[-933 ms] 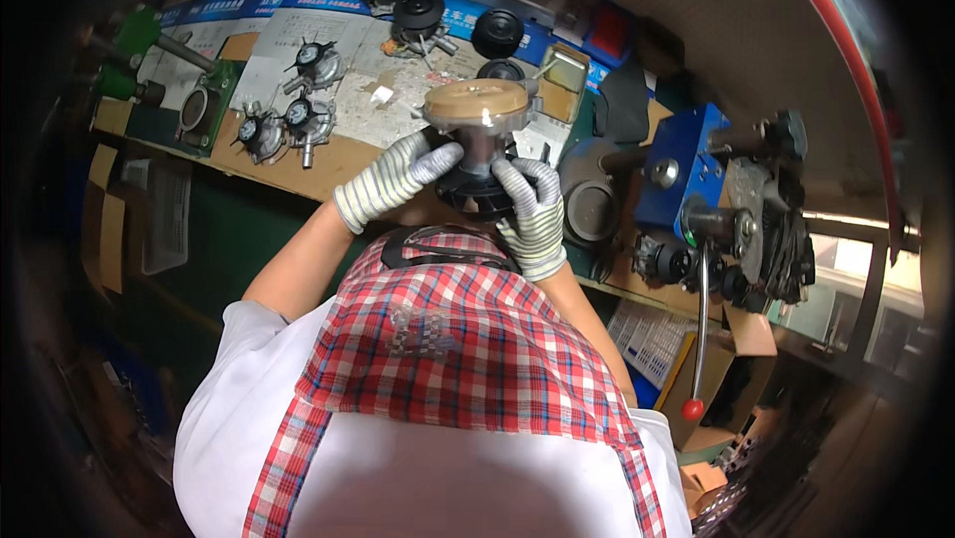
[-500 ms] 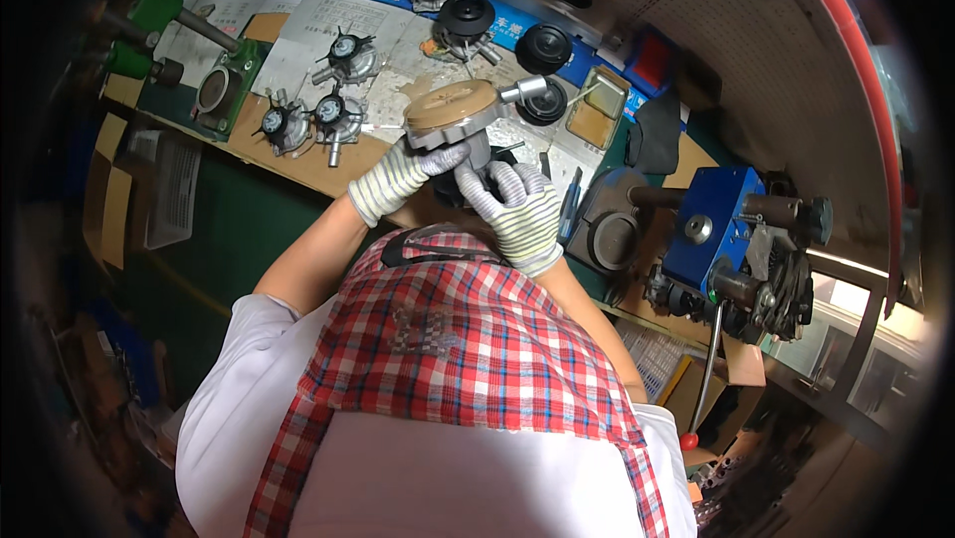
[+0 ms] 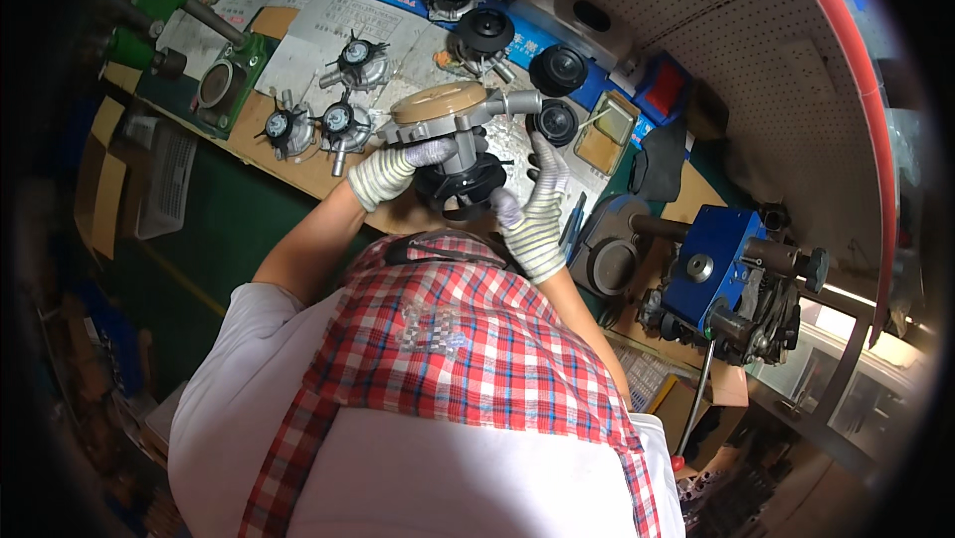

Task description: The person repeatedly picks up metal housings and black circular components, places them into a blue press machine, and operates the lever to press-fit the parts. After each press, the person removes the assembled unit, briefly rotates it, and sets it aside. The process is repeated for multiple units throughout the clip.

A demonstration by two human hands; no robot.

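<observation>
Biggest first: the bench (image 3: 303, 173) runs across the view, w/ the blue lever press (image 3: 708, 250) at R and the green clamp fixture (image 3: 239, 76) at L; both look untouched.

Main item: pump-like metal assy (image 3: 460, 148), held up over the near bench edge, tan disc on top, black finned wheel (image 3: 466, 183) below. It's swung round a bit vs. a moment ago: the side pipe (image 3: 515, 102) now points R and more of the black wheel shows.

Hands: L hand (image 3: 386, 174) has a firm hold on the assy from its L side, thumb across the metal body just under the disc. R hand (image 3: 537, 212) is the real change: its fingers were up against the lower part; now they're spread and pulled off to the R. Can't tell if the thumb tip still brushes the wheel. So L prob. carries all the weight, R is free, and the underside is easier to see.

Smaller: three pump units (image 3: 343, 120) on the bench, L of the assy; two loose black pulleys (image 3: 558, 70) beyond it; blue utility knife (image 3: 572, 223) just R of the R hand.
</observation>
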